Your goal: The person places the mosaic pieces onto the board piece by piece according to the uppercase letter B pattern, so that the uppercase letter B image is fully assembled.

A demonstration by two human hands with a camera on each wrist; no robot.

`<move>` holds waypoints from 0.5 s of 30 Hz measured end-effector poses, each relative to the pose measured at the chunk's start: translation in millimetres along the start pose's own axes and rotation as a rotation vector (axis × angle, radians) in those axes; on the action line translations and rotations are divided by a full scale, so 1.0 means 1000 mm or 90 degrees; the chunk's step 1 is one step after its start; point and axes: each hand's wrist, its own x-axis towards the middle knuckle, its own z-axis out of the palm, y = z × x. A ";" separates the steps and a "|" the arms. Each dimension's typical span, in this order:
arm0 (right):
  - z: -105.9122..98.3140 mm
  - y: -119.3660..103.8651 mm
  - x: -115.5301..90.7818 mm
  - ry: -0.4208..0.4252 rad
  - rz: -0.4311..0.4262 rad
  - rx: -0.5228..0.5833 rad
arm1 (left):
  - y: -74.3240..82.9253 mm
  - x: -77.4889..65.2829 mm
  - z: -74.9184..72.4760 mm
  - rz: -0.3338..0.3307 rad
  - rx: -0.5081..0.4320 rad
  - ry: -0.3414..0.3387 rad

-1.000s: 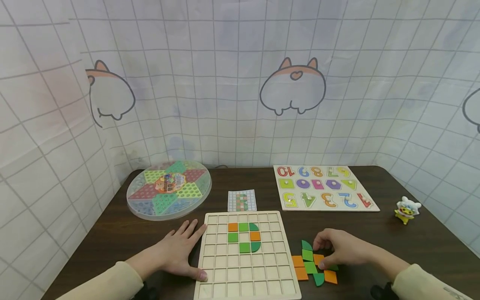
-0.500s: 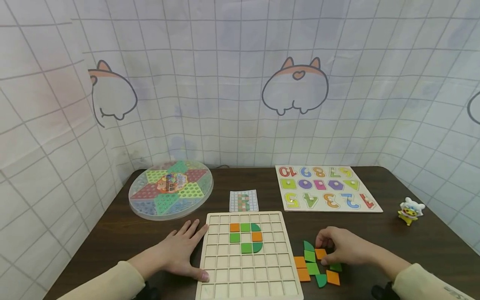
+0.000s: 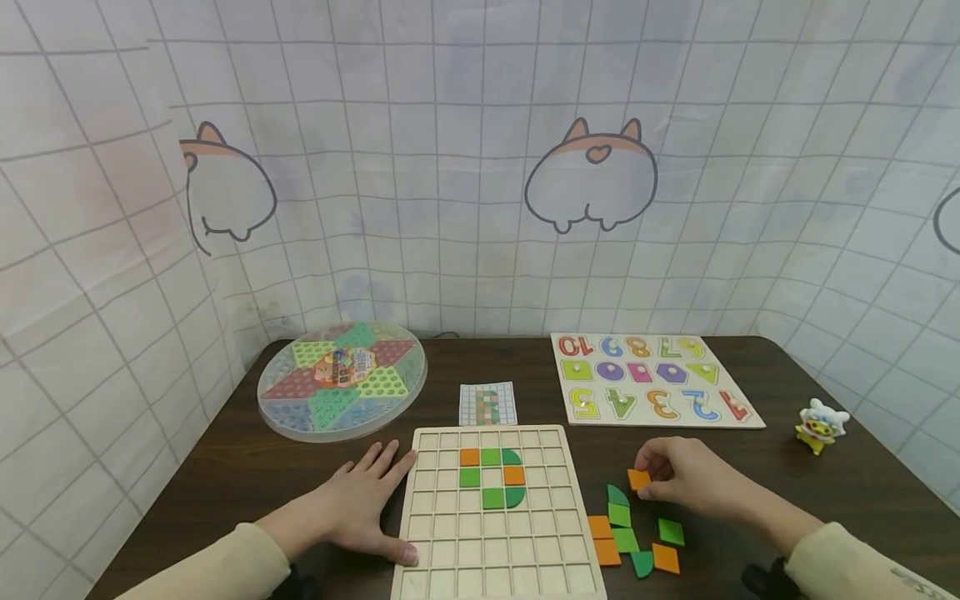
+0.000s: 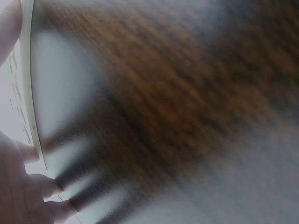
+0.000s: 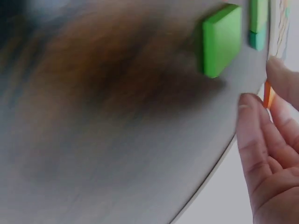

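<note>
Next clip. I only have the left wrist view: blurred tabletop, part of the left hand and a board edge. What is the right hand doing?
Observer: The right hand is pinching an orange tile.

Operator: My view doesn't show that tile. Is it over the board?

Observer: No, in the head view it is apart from the wooden board, off to its right.

Operator: And how many tiles lie on the board itself?

Observer: I count seven tiles there, orange, light green and dark green, around one bare cell in the middle.
</note>
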 end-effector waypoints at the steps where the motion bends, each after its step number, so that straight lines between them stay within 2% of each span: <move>1: 0.001 -0.002 0.002 0.010 0.001 0.010 | 0.000 0.000 0.000 0.000 0.000 0.000; 6: 0.009 -0.017 0.015 0.039 -0.026 0.072 | 0.000 -0.001 0.000 0.004 0.002 0.001; 15: 0.035 -0.062 0.044 0.022 0.008 0.220 | 0.000 -0.001 0.001 0.004 0.000 0.005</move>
